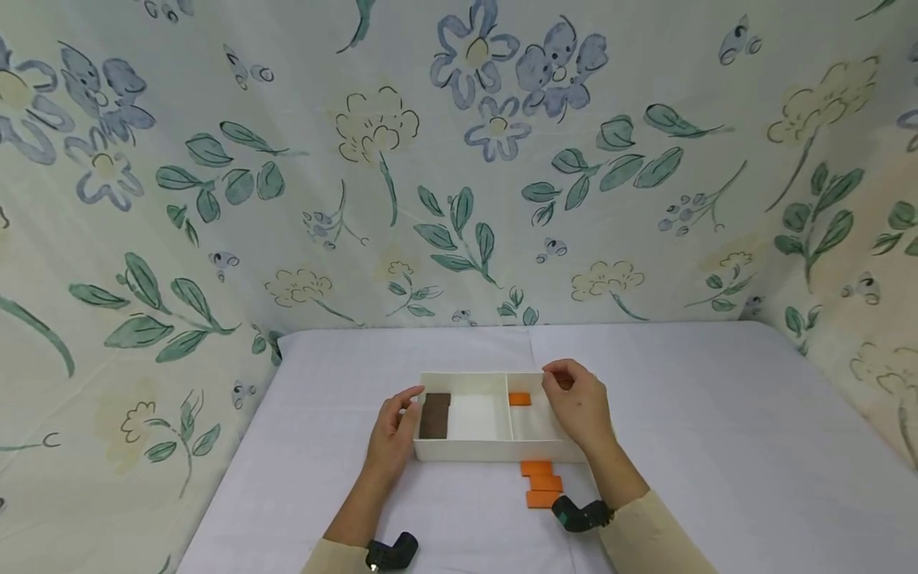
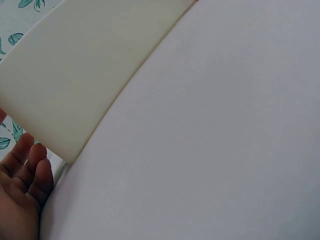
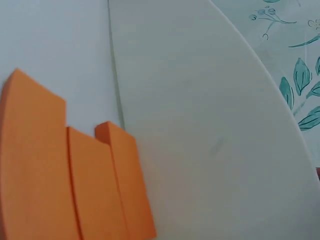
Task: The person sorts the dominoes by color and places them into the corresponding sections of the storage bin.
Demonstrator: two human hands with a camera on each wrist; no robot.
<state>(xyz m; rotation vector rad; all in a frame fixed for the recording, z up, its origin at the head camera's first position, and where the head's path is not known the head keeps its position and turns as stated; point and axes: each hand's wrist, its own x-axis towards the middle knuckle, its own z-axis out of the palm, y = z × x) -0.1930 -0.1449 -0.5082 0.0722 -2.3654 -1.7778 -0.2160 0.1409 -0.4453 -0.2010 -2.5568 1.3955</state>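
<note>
A white divided box [image 1: 459, 451] lies across the table in the head view. My left hand [image 1: 390, 434] rests at its left end, fingertips against the end wall; the left wrist view shows those fingers [image 2: 42, 175] loosely bent beside the wall. My right hand [image 1: 582, 405] reaches over the right compartment and pinches the back rim between thumb and index finger. In the left compartment, dark brown flat pieces [image 1: 434, 418] sit against the end wall. A small orange block [image 1: 519, 399] lies by the divider in the right compartment, which my right hand partly covers.
Three orange blocks [image 1: 546, 483] lie staggered in front of the box, close to the right wrist; the right wrist view shows their edges [image 3: 35, 160] beside the box's front wall. White cloth covers the table [image 1: 344, 359]. A floral curtain [image 1: 459, 199] hangs behind it.
</note>
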